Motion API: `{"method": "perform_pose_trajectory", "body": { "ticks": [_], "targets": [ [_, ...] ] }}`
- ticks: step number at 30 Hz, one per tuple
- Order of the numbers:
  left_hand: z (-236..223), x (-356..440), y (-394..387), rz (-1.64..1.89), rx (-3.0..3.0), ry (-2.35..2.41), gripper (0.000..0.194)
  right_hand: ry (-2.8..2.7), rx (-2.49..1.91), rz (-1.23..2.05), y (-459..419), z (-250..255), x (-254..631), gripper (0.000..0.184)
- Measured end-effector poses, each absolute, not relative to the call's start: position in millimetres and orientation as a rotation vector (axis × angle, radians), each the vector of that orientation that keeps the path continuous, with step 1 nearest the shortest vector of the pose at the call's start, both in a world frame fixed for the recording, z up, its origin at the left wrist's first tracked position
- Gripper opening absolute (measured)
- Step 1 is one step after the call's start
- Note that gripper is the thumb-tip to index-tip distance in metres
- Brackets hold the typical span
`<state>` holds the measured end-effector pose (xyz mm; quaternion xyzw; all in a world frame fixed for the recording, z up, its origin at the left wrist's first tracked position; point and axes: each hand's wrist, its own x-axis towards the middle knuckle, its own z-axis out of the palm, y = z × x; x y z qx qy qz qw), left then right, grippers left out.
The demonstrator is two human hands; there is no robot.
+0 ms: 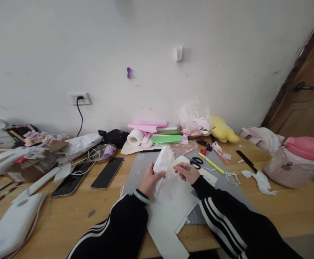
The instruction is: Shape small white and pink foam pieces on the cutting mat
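Observation:
My left hand (151, 180) pinches the left edge of a crumpled white paper sheet (165, 169) held above a grey cutting mat (141, 164). My right hand (187, 172) grips the same sheet on its right side, fingers curled. Both arms wear black sleeves with white stripes. More flat white paper pieces (167, 219) lie on the mat under my wrists and hang over the table's front edge. Black scissors (197, 162) lie just beyond my right hand, beside a yellow pen (211, 163).
Two dark phones (107, 172) lie left of the mat. Pink and green paper rolls (157, 131), a tissue roll, a yellow plush toy (223, 131), a black knife (246, 161), a pink-lidded container (297, 162) and a cluttered left side with a white device (14, 223) surround the wooden table (281, 208).

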<state>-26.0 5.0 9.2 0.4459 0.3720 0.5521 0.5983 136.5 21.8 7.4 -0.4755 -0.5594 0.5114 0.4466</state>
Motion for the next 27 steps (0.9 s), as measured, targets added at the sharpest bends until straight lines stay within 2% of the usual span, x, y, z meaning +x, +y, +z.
{"method": "perform_pose_trajectory", "body": {
  "ticks": [11, 15, 23, 27],
  "targets": [
    [-5.4, -10.7, -2.6, 1.053, 1.020, 0.637, 0.054, -1.335, -1.005, 1.383, 15.1, 3.0, 122.0, 0.027],
    [-8.5, -12.2, -1.3, 1.048, 1.042, 0.740, 0.036, -1.397, -0.969, 1.333, 15.2, -2.1, 121.9, 0.025],
    [-1.5, -11.8, -0.4, 1.029, 0.900, 0.722, 0.030, -1.441, -0.888, 1.358, 19.2, -12.8, 124.6, 0.029],
    [0.0, -13.0, -2.0, 1.086, 0.898, 0.672, 0.025, -1.504, -0.934, 1.264, 17.9, -11.2, 125.7, 0.026]
  ]
}}
